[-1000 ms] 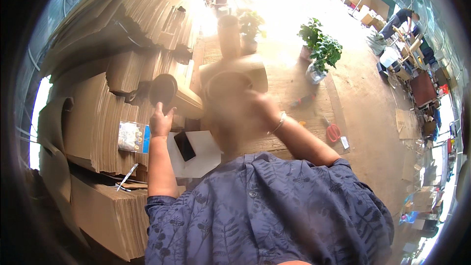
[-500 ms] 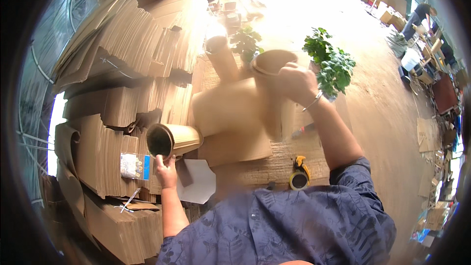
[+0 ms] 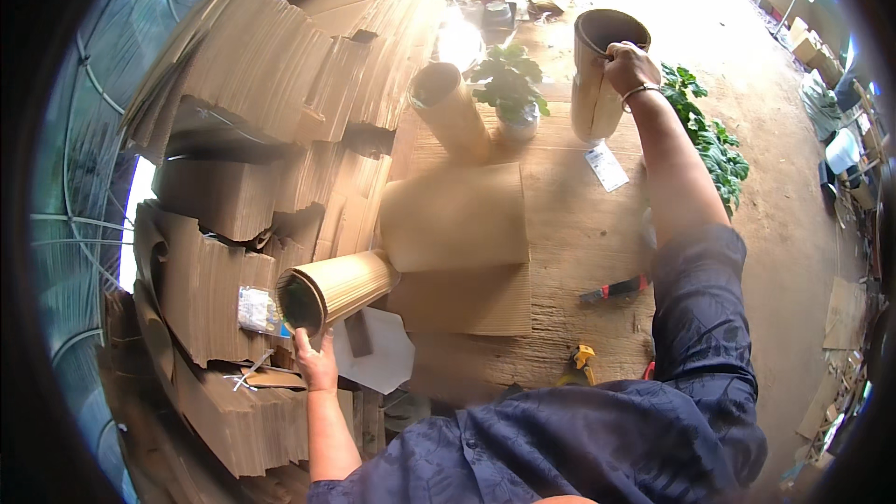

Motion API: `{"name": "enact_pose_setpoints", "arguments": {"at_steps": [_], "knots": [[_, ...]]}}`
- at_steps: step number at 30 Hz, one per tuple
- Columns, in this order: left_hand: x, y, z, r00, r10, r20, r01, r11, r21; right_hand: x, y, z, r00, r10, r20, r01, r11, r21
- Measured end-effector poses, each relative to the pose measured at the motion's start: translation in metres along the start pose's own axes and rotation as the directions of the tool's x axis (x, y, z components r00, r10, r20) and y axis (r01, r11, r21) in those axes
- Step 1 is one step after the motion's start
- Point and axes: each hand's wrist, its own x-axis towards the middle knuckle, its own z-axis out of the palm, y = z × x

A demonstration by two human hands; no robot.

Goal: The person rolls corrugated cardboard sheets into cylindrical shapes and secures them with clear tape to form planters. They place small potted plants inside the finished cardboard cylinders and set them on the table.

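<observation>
The left grip [image 3: 317,364] is pinching the lower rim of a ribbed roll [image 3: 355,286] of cardboard, which lies tilted, its open end toward this grip and its body going away to the upper right. The right grip [image 3: 635,68] is closed on the rim of a tall tube [image 3: 592,98], also of cardboard; this tube is nearly upright below and left of the grip, but I cannot tell whether its bottom touches the bench [image 3: 560,224]. Under it, near its foot, is a white label [image 3: 608,166].

Between the two grips lie brown sheets [image 3: 462,303], and beyond them, to the left of the right grip, stand another roll [image 3: 455,121] and a potted plant [image 3: 509,79]. Green leaves [image 3: 719,163] show to the right, behind the right forearm. Nearer to the body than the right grip are a red-and-black tool [image 3: 627,287] and a yellow tool [image 3: 582,359]. Piles of cardboard [image 3: 271,65] are left of and beyond the left grip.
</observation>
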Motion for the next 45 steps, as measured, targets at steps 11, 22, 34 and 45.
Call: {"name": "enact_pose_setpoints", "arguments": {"at_steps": [11,22,34,45], "knots": [[0.083,0.038,-0.018,0.97,0.24,-0.028,-0.242,0.967,-0.081,-0.077,-0.029,0.033,0.956,-0.23,-0.184,0.258,0.954,0.151],[0.149,0.249,-0.197,0.838,0.44,0.322,-0.308,0.87,-0.385,-0.411,0.031,0.044,0.855,-0.023,0.518,-0.289,0.809,0.512],[0.177,0.4,-0.197,0.645,0.758,0.094,-0.585,0.569,-0.578,-0.418,0.02,0.166,0.791,0.17,0.587,-0.377,0.892,0.25],[0.244,0.443,-0.241,0.574,0.816,0.059,-0.732,0.545,-0.409,-0.475,0.006,0.204,0.815,-0.168,0.555,0.088,0.982,0.169]]}}
